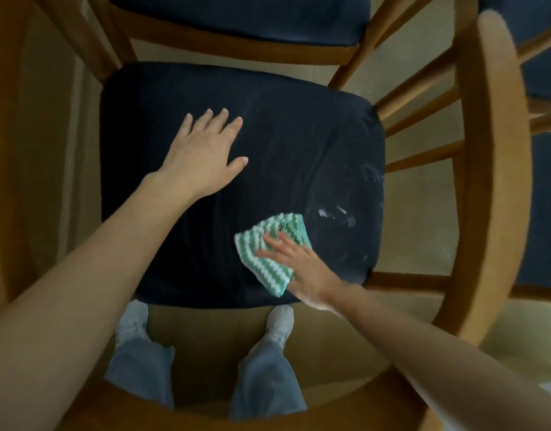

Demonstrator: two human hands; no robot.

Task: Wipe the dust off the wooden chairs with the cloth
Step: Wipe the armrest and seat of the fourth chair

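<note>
I look straight down on a wooden chair whose dark blue seat cushion (pixel 293 144) fills the middle of the head view. My left hand (pixel 202 154) lies flat on the cushion's left part, fingers straight and spread. My right hand (pixel 296 265) presses a folded green-and-white striped cloth (pixel 261 253) onto the cushion near its front right, fingers stretched over the cloth. White dust streaks (pixel 345 216) show on the cushion just right of the cloth. The chair's curved wooden backrest (pixel 498 169) arcs along the right side and across the bottom.
A second wooden chair with a blue seat (pixel 237 17) stands right behind this one, and another chair's blue seat (pixel 544 206) is at the far right. My two feet in light shoes (pixel 280 321) stand on the beige floor in front of the cushion.
</note>
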